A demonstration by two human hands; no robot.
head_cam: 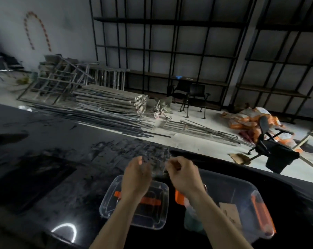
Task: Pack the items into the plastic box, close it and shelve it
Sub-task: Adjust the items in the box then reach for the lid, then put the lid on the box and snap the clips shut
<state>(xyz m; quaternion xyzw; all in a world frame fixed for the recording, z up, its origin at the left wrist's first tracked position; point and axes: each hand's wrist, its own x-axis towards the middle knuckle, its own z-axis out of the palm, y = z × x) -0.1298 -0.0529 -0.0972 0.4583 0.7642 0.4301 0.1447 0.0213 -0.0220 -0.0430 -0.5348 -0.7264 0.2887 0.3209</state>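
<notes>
The left hand point(136, 174) and right hand point(183, 174) are blurring around a clear crumpled thing point(158, 164) too indistinct to name, the forearms are covering parts of the lid point(105, 205) and plastic box point(259, 203), whose contents are staying unreadable.

The black bench point(44, 159) has a glossy, mirror-like top, smeared and scuffed in patches. On it, the clear plastic box lid point(107, 200) is smooth and shiny, with a matt orange plastic handle strip point(150, 201). The clear plastic box point(245, 191) beside it is equally glossy, its orange plastic latches point(261, 211) duller. A crinkly transparent plastic bag point(157, 159) glints between the hands. Inside the box lies a matt brown cardboard piece point(229, 211).
</notes>
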